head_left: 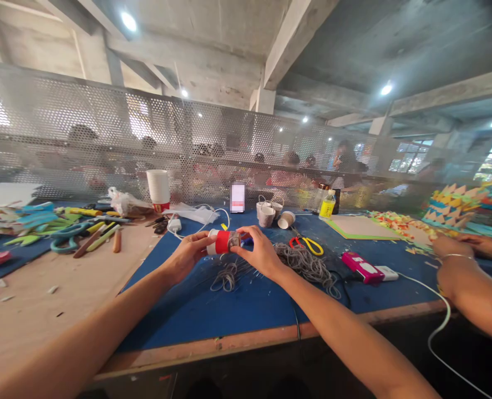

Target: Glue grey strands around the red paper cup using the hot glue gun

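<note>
A red and white paper cup (222, 243) lies sideways in the air above the blue table mat. Grey cord (234, 240) wraps around its right end. My left hand (191, 254) grips the white left end between thumb and fingers. At the corded end, my right hand (257, 250) pinches the cup with its thumb below and fingers above. Just beyond my right hand lies a loose heap of grey cord (306, 263). A small cord coil (228, 276) rests below the cup. Scissors with red and yellow handles (312, 245) are behind the heap.
Behind stand cord-covered cups (266, 213), a phone (237, 198), stacked white cups (158, 187) and a yellow bottle (326, 206). Blue scissors (69, 235) and tools lie left. To the right are a magenta power bank (362, 267) with a white cable and another person's arms (466, 277).
</note>
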A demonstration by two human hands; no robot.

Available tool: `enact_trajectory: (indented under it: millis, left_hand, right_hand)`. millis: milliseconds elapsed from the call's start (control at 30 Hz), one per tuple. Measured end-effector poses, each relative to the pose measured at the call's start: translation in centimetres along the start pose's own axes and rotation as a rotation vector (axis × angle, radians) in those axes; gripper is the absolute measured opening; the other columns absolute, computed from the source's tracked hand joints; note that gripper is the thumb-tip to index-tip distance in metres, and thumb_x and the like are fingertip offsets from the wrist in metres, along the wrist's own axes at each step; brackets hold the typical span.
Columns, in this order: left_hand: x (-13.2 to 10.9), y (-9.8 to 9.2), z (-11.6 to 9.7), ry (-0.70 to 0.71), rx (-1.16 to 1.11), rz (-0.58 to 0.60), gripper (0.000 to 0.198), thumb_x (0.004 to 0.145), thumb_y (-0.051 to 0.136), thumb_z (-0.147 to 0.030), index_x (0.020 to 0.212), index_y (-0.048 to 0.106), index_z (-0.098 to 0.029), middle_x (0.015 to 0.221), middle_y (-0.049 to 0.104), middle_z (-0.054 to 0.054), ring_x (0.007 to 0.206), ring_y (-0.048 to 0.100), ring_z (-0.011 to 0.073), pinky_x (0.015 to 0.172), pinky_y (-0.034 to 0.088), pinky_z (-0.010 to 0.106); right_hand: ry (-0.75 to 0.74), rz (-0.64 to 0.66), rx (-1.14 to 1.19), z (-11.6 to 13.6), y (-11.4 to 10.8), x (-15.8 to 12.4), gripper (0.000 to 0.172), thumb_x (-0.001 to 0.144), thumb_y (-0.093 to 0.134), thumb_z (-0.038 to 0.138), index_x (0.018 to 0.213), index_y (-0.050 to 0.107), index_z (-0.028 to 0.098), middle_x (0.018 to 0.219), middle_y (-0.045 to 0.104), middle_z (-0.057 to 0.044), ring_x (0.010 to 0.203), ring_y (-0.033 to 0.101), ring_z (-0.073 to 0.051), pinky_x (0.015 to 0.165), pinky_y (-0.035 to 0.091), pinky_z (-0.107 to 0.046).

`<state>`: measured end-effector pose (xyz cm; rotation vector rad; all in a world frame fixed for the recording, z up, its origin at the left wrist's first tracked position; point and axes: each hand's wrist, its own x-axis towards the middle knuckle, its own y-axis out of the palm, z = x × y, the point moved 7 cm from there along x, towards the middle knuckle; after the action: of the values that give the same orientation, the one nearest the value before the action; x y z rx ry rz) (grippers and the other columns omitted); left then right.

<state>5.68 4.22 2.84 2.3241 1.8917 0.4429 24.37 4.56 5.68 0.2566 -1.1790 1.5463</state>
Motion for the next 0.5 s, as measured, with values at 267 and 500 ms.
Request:
enact_trajectory:
  millis: [267,500]
  left_hand:
    - [0.4,-0.5,0.0,0.055,-0.019,-0.018,0.013,0.077,0.082,-0.026,0.083,0.077,-0.016,0.084,0.076,0.005,0.075,0.067,0.0150,0.076,0.052,0.025]
    - [0.1,-0.2,-0.3,0.081,-0.003,0.006,0.015,0.079,0.081,-0.026,0.089,0.078,-0.016,0.090,0.078,0.007,0.079,0.067,0.0164,0.079,0.052,0.027]
  right_hand:
    - [0.069,-0.074,0.065,-1.3,0.2,0.0,0.039,0.082,0.077,0.034,0.113,0.058,0.021,0.112,0.065,-0.007,0.099,0.067,-0.020,0.092,0.053,-0.036]
    - [0.102,-0.029,0.062,-0.7,0.2,0.2,0.011,0.084,0.075,0.027,0.086,0.066,0.021,0.091,0.069,-0.001,0.088,0.066,-0.017,0.085,0.050,-0.029]
